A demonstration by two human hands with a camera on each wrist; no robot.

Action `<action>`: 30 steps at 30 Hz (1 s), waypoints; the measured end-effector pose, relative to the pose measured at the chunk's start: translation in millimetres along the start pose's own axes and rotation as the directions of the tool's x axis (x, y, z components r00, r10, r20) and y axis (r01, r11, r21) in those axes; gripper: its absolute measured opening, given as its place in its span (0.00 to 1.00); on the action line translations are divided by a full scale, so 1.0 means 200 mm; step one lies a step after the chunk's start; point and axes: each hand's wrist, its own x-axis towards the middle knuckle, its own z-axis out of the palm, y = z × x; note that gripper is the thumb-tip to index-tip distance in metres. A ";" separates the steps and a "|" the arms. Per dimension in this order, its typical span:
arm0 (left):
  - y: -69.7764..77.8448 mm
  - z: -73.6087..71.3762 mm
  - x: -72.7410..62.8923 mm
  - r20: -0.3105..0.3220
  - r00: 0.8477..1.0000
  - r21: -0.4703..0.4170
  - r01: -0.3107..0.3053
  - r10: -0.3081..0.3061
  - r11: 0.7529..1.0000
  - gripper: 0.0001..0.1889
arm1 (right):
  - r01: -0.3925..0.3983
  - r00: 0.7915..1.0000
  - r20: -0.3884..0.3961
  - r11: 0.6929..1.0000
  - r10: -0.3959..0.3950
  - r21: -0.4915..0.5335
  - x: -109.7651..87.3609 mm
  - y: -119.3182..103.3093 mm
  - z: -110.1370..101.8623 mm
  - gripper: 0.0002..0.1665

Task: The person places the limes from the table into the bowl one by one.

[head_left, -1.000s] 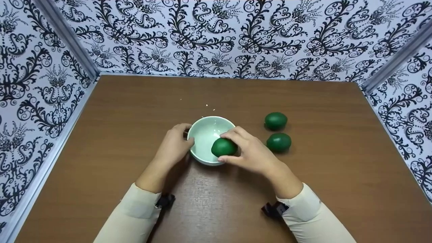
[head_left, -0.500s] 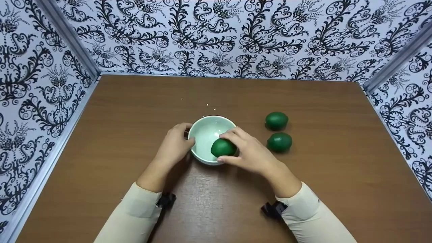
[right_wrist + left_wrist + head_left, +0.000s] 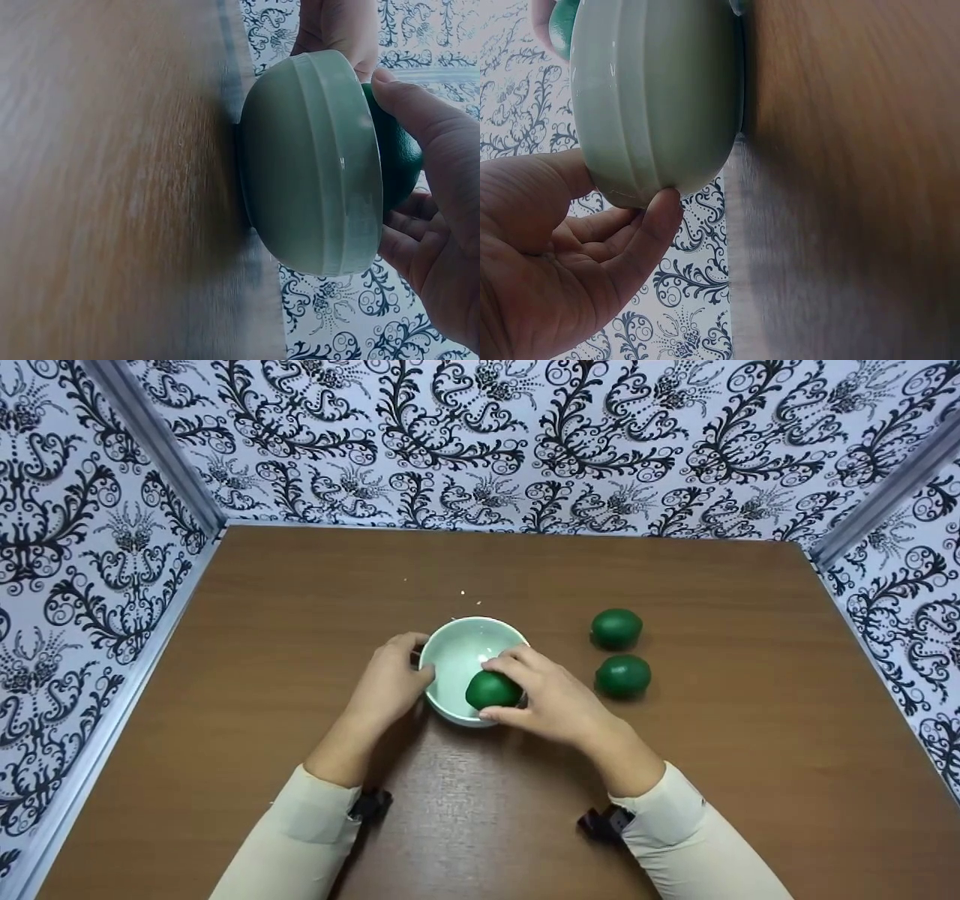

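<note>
A pale green bowl (image 3: 455,666) stands on the wooden table, and my left hand (image 3: 386,679) grips its left side. The thumb lies at the rim; in the left wrist view the fingers (image 3: 641,240) press the bowl's outer wall. My right hand (image 3: 559,697) holds a dark green lime (image 3: 491,690) over the right part of the bowl's opening, thumb at the near side and fingers at the far side. From the right wrist, the lime (image 3: 397,154) shows partly behind the bowl's rim. Whether it touches the bowl's inside cannot be seen.
Two more green limes, a far one (image 3: 616,628) and a nearer one (image 3: 623,676), lie on the table (image 3: 735,720) to the right of the bowl. Small white crumbs (image 3: 463,592) lie behind it. Patterned walls (image 3: 487,450) enclose the back and sides.
My right hand has shifted slightly to the left with the lime, further over the bowl. The left hand stays on the bowl, and the other limes lie where they were.
</note>
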 end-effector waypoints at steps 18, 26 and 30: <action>0.01 0.00 0.00 0.002 1.000 0.007 0.001 -0.001 1.000 0.21 | -0.026 0.998 0.054 0.999 0.028 -0.020 0.04 0.00 0.02 0.38; 0.01 0.00 0.00 0.004 1.000 0.003 0.003 -0.003 1.000 0.21 | -0.007 0.996 0.088 0.999 0.010 -0.040 0.04 0.00 0.02 0.36; 0.01 0.00 0.00 -0.001 1.000 -0.001 0.000 0.000 1.000 0.21 | -0.010 0.995 0.098 0.998 0.016 -0.057 0.04 0.00 0.02 0.34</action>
